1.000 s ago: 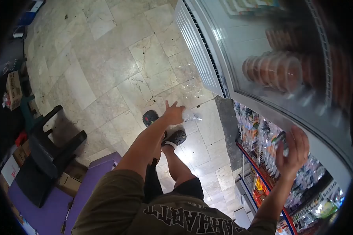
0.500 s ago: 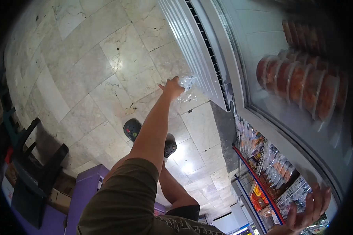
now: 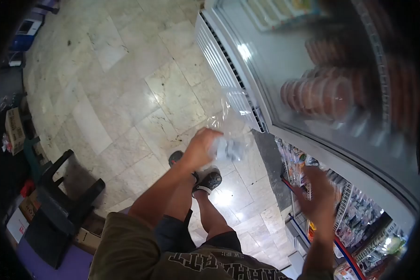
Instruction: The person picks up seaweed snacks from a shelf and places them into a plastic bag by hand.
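Observation:
My left hand [image 3: 201, 145] is closed on a crumpled clear plastic bag [image 3: 230, 148], which hangs out past the fingers over the floor, beside the white grille at the base of the refrigerator. My right hand [image 3: 318, 193] is blurred, but its thumb stands apart from the fingers. It holds nothing visible and is in front of the packaged goods, near the frame of the refrigerator's glass door [image 3: 312, 149]. Behind the glass, stacked round clear tubs [image 3: 317, 95] with reddish contents lie in rows.
Bagged goods [image 3: 359, 212] hang on racks at the lower right, behind a red and blue rail. A black plastic chair [image 3: 63, 205] and cardboard boxes [image 3: 15, 130] are at the left. My feet in dark clogs [image 3: 210, 182] are on the marble floor.
My left hand has drawn back toward my body with the plastic bag. My right hand has moved up and left from the lower right corner. The view has shifted too.

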Motion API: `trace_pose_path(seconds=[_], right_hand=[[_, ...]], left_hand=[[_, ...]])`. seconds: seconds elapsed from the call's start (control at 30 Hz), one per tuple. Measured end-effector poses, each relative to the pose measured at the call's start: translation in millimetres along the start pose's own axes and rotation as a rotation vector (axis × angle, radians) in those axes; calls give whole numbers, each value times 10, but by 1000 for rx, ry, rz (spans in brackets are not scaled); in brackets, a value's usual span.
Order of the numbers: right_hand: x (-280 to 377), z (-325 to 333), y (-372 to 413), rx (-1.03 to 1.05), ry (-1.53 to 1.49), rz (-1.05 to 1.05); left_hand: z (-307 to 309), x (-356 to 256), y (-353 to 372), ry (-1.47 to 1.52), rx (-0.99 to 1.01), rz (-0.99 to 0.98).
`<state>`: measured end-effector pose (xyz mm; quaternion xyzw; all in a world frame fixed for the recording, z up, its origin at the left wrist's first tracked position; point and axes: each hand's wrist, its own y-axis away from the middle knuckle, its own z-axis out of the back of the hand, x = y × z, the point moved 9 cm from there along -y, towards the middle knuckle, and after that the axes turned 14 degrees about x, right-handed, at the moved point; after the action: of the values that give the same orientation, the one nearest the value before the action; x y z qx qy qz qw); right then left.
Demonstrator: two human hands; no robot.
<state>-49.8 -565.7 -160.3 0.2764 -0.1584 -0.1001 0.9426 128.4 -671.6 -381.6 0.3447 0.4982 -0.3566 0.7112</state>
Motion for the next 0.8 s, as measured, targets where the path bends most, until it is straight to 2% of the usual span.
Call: trace_pose_path(seconds=[0.03,0.1,0.13,0.17,0.2,0.23,0.27,0.3,0.37,0.43,0.5,0.6,0.67,0.7,0.77,0.8], right_hand=[[58,-210,-31,25,-123,26],[121,-590,-9,35,-370,-98],[178,-738,-13,55,-604,-136],[266,-871,-11,81,-843,-170],[382,-891,-48,54,-843,-142],[470,-900,-94,-20,-1164,-79],[615,-764,-93,-85,-1482,1],[757,-531,-54,-101,-1478,43],[1169,80,37,-88,-1815,267],[1324,534,174,-106,-1770,385],[1374,1079,450,-202,-1536,410],[1287,1698,908,-288,-1644,531],[1264,2016,1323,-315,-1717,601],[1224,2105,1488,-341,-1701,619],[1156,2188,1805,-353,-1704,686],[1143,2194,1943,-333,-1668,726]], left_hand=[[135,-311,135,-23,-14,-17],[511,-974,417,98,-182,-136],[617,-1267,517,71,-195,-162],[726,-1390,624,204,-232,-49],[811,-1490,727,338,-269,62],[916,-1740,793,313,-284,33],[1004,-1874,869,492,-333,59],[1077,-2003,953,672,-375,84],[1326,-2489,1126,602,-407,43],[1563,-2966,1301,790,-506,-84],[1855,-3336,1503,697,-530,-179],[2253,-3957,1849,480,-462,-359],[2314,-4437,2056,315,-341,-357],[2372,-4535,2141,308,-332,-387],[2343,-4576,2233,115,-274,-231],[2336,-4734,2214,-76,-286,-280]])
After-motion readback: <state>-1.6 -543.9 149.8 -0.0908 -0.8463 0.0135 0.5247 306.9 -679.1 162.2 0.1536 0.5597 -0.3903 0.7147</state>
